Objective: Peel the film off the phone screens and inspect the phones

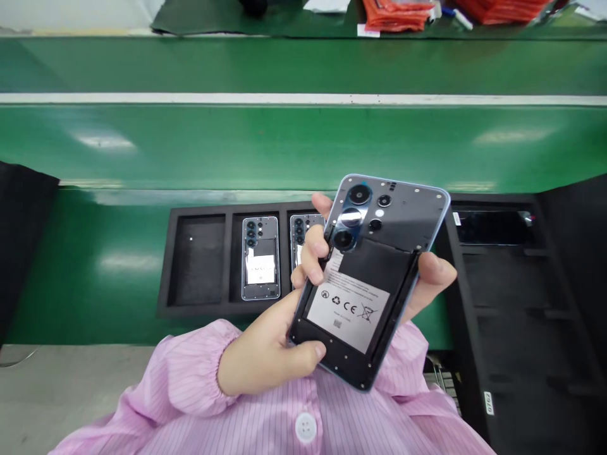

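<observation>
I hold an uncovered phone body [374,272] up in front of me, back side facing me, with camera lenses at the top and a white label on its battery. My left hand [270,335] grips its left edge, thumb on the lower corner and fingers curled near the lenses. My right hand [429,281] is mostly hidden behind the phone; its thumb presses the right edge. Both arms wear pink striped sleeves.
A black foam tray [199,265] lies on the green conveyor belt [284,145], holding two similar phone bodies [260,258] in its slots. A black rack [521,303] stands to the right. Red packets [398,14] lie at the far side.
</observation>
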`<state>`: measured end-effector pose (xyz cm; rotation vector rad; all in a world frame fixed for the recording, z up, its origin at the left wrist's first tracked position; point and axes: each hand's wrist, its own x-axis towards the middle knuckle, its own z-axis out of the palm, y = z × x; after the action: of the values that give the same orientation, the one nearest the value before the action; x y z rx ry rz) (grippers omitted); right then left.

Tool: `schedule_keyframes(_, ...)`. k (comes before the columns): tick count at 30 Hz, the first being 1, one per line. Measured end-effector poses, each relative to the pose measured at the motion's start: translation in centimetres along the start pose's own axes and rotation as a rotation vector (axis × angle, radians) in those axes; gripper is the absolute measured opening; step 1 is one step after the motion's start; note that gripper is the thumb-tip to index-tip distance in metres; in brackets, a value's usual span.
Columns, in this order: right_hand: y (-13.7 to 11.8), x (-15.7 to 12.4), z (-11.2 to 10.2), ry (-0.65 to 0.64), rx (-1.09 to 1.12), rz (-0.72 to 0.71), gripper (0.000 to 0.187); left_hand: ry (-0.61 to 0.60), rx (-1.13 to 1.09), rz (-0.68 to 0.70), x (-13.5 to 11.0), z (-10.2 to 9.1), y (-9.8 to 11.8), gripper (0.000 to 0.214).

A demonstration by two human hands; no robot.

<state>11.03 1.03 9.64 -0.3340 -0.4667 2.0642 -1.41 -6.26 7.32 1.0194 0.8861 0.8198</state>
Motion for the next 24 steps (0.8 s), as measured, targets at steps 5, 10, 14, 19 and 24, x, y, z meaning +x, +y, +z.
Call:
schedule_keyframes(5, -0.2, -0.7, 0.1, 0.097, -0.016, -0.002, 0.066, -0.067, -0.141, -0.021, 0.5, -0.4, 0.0, 0.035)
schedule_keyframes(10, -0.9, -1.5, -0.3, 0.171, -0.098, 0.013, 0.066, -0.161, -0.290, -0.189, 0.4, -0.6, 0.0, 0.024)
schedule_keyframes(14, -0.6, -1.7, -0.2, 0.248, -0.097, -0.008, 0.066, -0.187, -0.432, -0.242, 0.4, -0.3, 0.0, 0.025)
schedule_keyframes(19, 0.3, -1.7, -0.1, 0.339, -0.022, -0.033, 0.064, -0.197, -0.597, -0.208, 0.4, 0.0, -0.1, 0.022)
schedule_keyframes(24, 0.6, -1.6, -0.2, 0.349, 0.085, 0.026, 0.064, -0.217, -0.522, -0.172, 0.4, -0.1, 0.2, 0.020)
